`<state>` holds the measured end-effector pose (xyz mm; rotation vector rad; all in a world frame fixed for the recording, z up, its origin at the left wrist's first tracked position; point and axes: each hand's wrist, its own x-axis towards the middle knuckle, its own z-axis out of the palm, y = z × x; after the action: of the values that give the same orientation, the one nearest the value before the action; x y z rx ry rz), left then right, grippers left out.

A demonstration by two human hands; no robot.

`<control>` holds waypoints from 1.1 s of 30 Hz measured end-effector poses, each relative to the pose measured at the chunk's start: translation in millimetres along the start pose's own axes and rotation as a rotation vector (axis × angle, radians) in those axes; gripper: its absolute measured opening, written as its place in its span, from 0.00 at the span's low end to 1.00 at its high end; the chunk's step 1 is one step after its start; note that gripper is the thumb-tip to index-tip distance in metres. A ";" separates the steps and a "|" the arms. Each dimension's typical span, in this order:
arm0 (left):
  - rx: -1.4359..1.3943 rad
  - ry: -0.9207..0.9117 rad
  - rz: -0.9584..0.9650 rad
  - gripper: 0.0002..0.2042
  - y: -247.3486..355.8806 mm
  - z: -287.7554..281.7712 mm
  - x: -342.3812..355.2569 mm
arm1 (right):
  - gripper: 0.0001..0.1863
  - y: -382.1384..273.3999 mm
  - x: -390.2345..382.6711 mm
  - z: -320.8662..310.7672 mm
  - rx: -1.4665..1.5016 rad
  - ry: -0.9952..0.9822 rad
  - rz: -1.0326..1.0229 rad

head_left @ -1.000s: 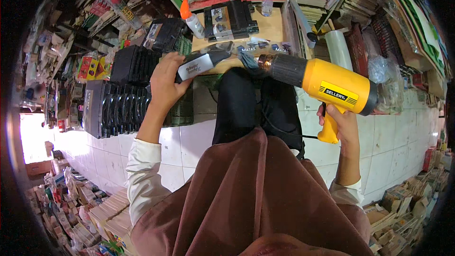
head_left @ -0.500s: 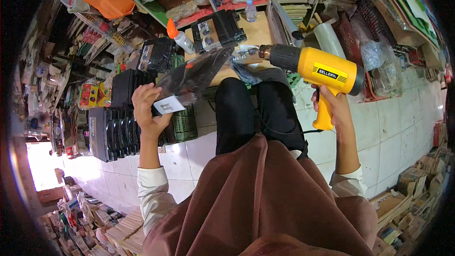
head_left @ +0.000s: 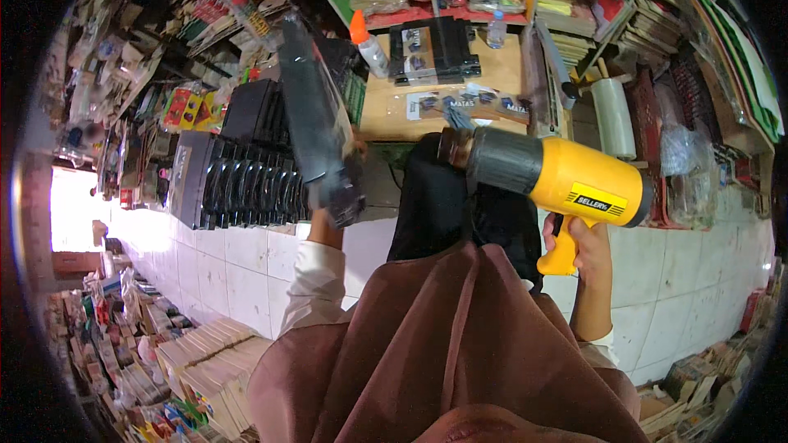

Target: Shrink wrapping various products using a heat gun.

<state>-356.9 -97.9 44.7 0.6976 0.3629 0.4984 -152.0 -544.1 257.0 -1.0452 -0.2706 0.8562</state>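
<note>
The heat gun (head_left: 558,184) is yellow with a grey-black barrel. The wrapped packet (head_left: 316,127) is black and glossy. The floor (head_left: 238,258) tiles are white.

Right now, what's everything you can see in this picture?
Heat gun: one, yellow with grey barrel, right of centre.
Plastic-wrapped dark package: one, raised, blurred, left of centre.
Glue bottle: one, orange cap, on wooden desk.
Black trays: one row, left on floor.
Clear film roll: one, right of desk.
Book stacks: many, lower left.
Left hand: mostly hidden behind package, holding it.
Right hand: grips heat gun handle.
</note>
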 end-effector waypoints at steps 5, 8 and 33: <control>-0.683 -0.163 -0.189 0.21 12.3 206.5 -4.2 | 0.25 4.8 4.2 -2.8 -0.067 -0.034 0.009; -0.809 -0.180 -0.171 0.21 16.4 207.2 -11.6 | 0.26 9.4 3.2 -2.5 -0.176 -0.146 0.068; -1.083 -0.442 -0.854 0.19 -5.7 72.6 11.8 | 0.14 18.3 124.3 36.0 -0.226 0.024 0.052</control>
<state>-311.0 -132.7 90.6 -0.4260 -0.0755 -0.3043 -100.0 -426.0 236.3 -1.2767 -0.3264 0.8734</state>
